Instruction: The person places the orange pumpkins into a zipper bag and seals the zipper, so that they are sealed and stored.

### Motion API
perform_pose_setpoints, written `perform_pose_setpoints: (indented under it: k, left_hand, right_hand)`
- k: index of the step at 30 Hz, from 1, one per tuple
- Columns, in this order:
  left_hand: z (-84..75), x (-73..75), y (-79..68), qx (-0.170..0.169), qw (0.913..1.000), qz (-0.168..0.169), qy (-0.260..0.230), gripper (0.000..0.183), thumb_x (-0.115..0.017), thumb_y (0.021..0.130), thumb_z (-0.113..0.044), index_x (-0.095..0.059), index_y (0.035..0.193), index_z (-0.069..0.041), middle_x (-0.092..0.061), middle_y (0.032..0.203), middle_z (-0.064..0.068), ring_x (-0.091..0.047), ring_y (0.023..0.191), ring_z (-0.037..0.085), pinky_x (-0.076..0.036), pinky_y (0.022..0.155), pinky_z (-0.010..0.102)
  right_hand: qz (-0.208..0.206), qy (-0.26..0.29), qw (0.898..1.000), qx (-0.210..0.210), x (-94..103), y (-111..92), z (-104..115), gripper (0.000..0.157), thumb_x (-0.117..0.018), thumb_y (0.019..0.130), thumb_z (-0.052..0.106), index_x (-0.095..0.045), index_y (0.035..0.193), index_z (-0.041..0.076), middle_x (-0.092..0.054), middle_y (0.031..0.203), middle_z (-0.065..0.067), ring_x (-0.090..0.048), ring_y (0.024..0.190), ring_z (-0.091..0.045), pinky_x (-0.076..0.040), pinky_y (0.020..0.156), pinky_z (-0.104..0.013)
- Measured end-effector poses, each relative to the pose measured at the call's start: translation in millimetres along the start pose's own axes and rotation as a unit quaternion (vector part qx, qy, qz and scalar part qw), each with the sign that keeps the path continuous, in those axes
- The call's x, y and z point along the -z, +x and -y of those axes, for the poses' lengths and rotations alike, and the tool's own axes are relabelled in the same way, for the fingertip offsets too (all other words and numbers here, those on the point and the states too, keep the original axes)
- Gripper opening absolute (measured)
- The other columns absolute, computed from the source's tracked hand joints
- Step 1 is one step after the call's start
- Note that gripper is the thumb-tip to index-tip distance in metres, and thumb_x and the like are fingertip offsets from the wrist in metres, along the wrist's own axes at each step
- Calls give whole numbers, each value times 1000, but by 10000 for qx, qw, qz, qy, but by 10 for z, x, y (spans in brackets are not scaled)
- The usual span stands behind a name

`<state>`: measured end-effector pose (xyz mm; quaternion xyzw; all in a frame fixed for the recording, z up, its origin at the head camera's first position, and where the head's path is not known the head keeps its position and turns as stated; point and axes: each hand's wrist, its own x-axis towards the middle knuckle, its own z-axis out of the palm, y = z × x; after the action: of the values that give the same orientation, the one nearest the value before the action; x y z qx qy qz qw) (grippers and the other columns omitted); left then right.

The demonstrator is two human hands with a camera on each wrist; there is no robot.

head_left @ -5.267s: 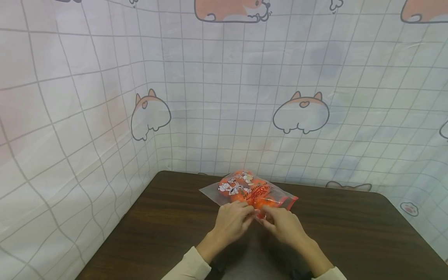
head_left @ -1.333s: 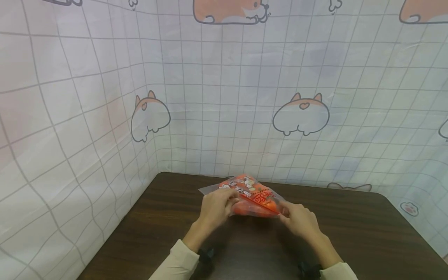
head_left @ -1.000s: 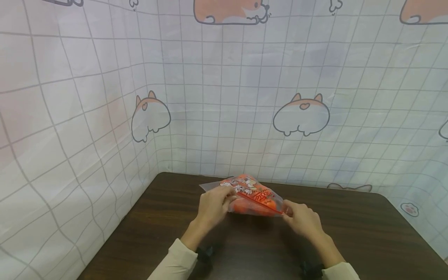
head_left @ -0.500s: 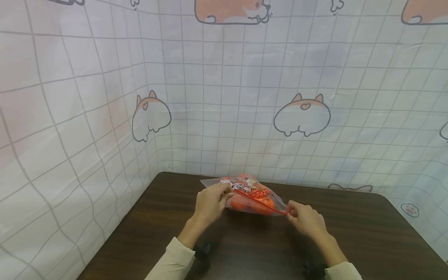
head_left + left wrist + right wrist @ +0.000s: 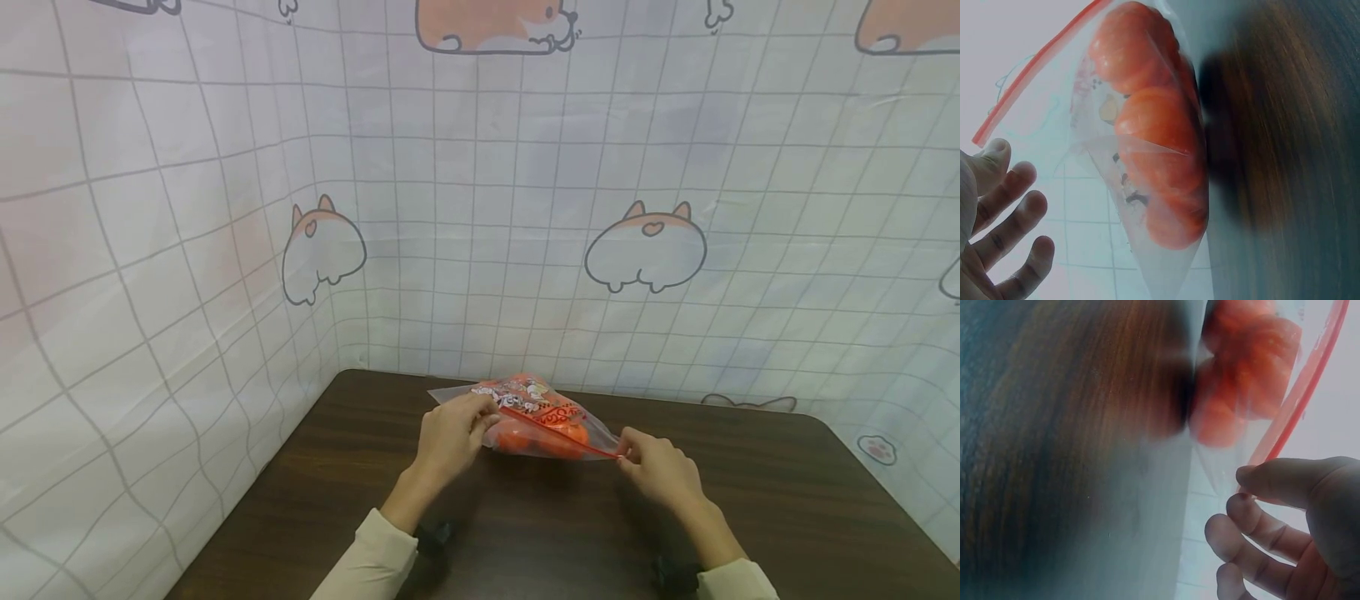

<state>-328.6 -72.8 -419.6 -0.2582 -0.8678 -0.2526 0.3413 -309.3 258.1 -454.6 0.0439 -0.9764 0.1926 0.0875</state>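
Note:
A clear zip bag (image 5: 536, 429) with printed cartoon figures and red lettering lies at the far middle of the table. Several orange-red tomatoes (image 5: 1160, 125) show through its plastic. My left hand (image 5: 450, 437) pinches the left end of the bag's red zip strip (image 5: 1041, 62) between thumb and forefinger. At the strip's other end, the thumb and forefinger of my right hand (image 5: 660, 467) pinch the corner. Between the two hands the strip runs taut, slanting down to the right. The other fingers of both hands are loosely bent, off the bag.
The dark wood-grain table (image 5: 540, 533) reaches back to a white gridded cloth (image 5: 510, 208) with dog drawings, which also hangs at the left and right sides. Black wrist mounts (image 5: 435, 537) sit under both wrists.
My hands, close together at the bag's front several seconds ago, have spread to opposite ends of the zip strip. During the last second the right hand shifted slightly right, straightening the strip.

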Motion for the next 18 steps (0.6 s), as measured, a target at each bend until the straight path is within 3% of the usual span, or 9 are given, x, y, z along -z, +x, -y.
perform_pose_setpoints:
  k: [12,18]
  left_hand:
    - [0,-3,0,-17,10000,86,-31,10,-76,91,-29,-69,87,-24,-69,81,-10,-57,63,4,-41,54,23]
    - [-3,13,-3,106,9991,400,-111,9,-74,94,-31,-70,90,-25,-69,80,-11,-59,67,3,-43,57,21]
  right_hand:
    - [-75,46,9999,-64,16,-12,11,12,-72,90,25,-60,90,25,-74,89,3,-60,65,-18,-39,52,-37]
    - [-199,64,9997,-81,9,-20,10,10,-71,90,23,-62,94,23,-73,87,3,-57,63,-18,-39,51,-36]
